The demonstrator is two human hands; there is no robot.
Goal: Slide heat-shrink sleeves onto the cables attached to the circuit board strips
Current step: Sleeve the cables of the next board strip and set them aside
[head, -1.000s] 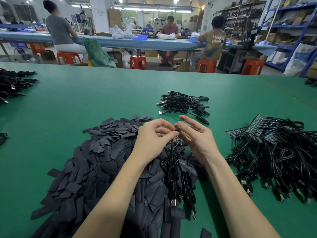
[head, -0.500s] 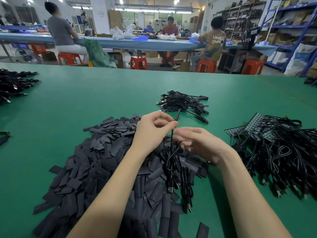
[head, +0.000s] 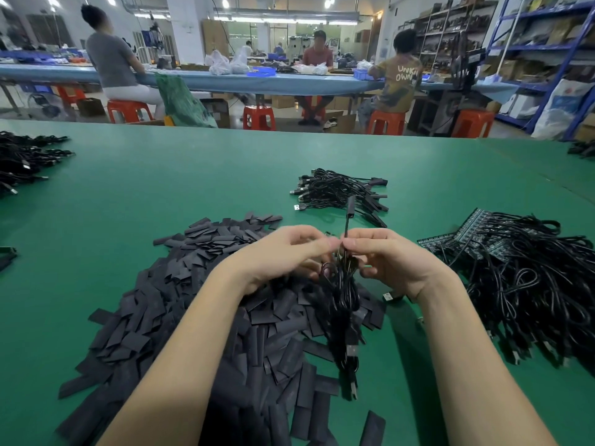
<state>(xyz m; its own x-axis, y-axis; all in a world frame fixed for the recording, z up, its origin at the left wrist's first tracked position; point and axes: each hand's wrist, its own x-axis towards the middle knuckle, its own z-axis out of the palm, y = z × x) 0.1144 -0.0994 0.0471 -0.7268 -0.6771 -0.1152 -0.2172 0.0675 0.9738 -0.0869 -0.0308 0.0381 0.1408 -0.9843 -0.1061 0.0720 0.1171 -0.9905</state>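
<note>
Now, hands: left hand [head: 283, 252] and right hand [head: 391, 260] meet fingertip to fingertip at the centre of the view, above the surface [head: 161, 188]
Left hand: fingers curled, pinching the cable [head: 345, 278] just beside the right thumb
Right hand: thumb and forefinger pinched round the same cable, other fingers curled below
Cable: rises upright from the pinch toward 12 o'clock; its coiled rest hangs toward 6 o'clock, ending in a plug over the sleeve pile
Sleeve [head: 351, 207]: black, sits at the cable's top end, clear of both hands
Sleeve pile [head: 180, 304]: loose flat black pieces spread from 7 to 10 o'clock of the hands, under both forearms
Finished bundle [head: 338, 191]: black cables at 12 o'clock, beyond the hands
Board strips with cables [head: 515, 272]: tangled heap at 3 o'clock, green strips at its far edge
Far cables [head: 22, 159]: another heap at 10 o'clock, well apart
</note>
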